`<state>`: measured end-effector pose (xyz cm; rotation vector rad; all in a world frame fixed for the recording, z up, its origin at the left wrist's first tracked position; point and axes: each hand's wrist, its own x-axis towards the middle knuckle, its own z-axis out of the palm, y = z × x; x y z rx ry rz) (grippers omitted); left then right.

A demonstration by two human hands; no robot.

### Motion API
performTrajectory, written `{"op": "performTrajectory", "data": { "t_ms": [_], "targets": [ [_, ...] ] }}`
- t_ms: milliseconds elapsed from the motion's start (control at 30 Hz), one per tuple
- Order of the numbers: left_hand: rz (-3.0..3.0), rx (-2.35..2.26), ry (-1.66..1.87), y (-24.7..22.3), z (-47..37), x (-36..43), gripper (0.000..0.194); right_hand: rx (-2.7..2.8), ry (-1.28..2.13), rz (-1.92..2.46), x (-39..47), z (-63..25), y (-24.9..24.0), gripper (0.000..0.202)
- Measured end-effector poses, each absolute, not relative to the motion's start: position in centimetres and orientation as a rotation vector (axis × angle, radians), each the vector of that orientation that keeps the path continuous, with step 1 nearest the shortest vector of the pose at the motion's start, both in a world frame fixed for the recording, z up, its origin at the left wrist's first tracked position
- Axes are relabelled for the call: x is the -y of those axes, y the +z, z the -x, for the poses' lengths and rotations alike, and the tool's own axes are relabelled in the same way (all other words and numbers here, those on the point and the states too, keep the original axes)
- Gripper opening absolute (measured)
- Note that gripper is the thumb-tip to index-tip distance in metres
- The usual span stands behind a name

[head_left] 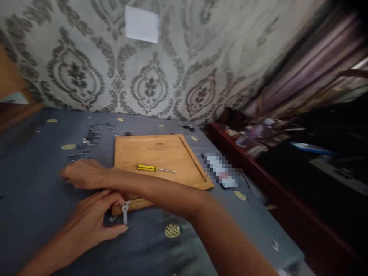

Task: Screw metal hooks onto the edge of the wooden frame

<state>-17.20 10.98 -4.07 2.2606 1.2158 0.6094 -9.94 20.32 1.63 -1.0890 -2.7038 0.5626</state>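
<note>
One patterned grey wall (184, 27) stands behind, with one white sheet (142, 23) on it; below it spreads a blue-grey cloth (34, 184). In front of me lies one framed wooden panel (156, 149), and one yellow-handled screwdriver (147, 168) rests on it. Beyond my right hand (86, 174) is a cluster of small metal parts (93, 134), too blurred for me to count. One pale flat item (220, 170), pixelated, lies just right of the panel.

My right forearm reaches across the panel's near side to the left, its hand bent palm-down with the fingers curled; I cannot tell whether they hold anything. My left hand (90, 218) comes in low, its fingers pinching one silvery metal piece (125, 214) at the panel's near left corner.
</note>
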Motion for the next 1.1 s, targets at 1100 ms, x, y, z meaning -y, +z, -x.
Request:
{"op": "performTrajectory", "data": {
  "t_ms": [1100],
  "targets": [
    [-2.205, -1.234, 0.388, -2.2, 16.7, -11.0, 0.026, 2.597, 0.572, 1.025, -7.3, -11.6, -2.7, 0.021]
  ]
}}
